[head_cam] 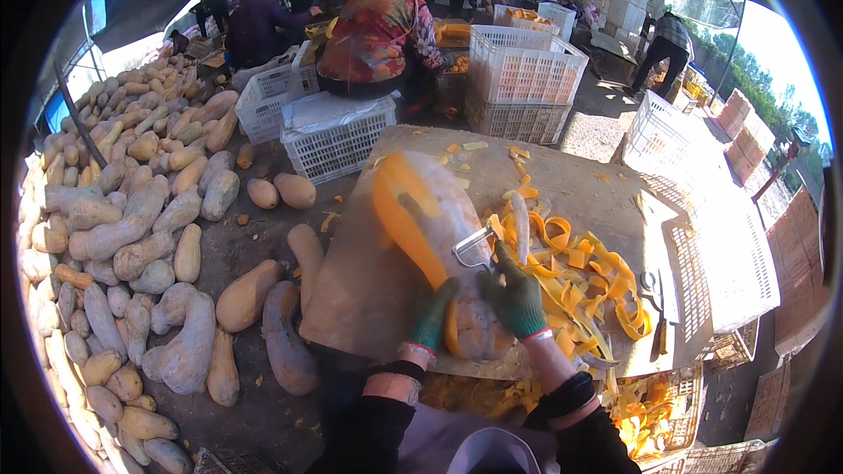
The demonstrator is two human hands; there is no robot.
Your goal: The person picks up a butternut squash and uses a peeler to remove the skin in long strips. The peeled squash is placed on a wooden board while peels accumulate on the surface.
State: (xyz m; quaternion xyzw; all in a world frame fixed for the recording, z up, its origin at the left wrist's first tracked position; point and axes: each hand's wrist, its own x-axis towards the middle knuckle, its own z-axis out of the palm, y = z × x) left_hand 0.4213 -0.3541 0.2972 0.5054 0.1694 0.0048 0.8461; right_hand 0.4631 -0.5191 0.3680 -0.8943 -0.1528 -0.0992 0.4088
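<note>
A large, long pumpkin [448, 201] lies on a wooden board [355, 276] before me. Its left flank is peeled to bright orange, while pale greyish skin covers the rest. My left hand [433, 316], in a green glove, rests on the near left side of the pumpkin with its fingers over the top. A Y-shaped peeler [473, 240] with a metal head is gripped in my right hand [517, 293], also gloved in green. The peeler's head is at the pumpkin's right side; whether the blade touches the skin is unclear. Curled orange peelings [586, 263] lie heaped to the right.
Scissors [651, 286] and a knife [664, 316] lie at the board's right side. Below its front edge stands a crate of peelings [688, 401]. Unpeeled pumpkins [151, 230] cover the floor at left. A person [382, 33] sits ahead on a white crate [342, 138], near stacked crates [527, 72].
</note>
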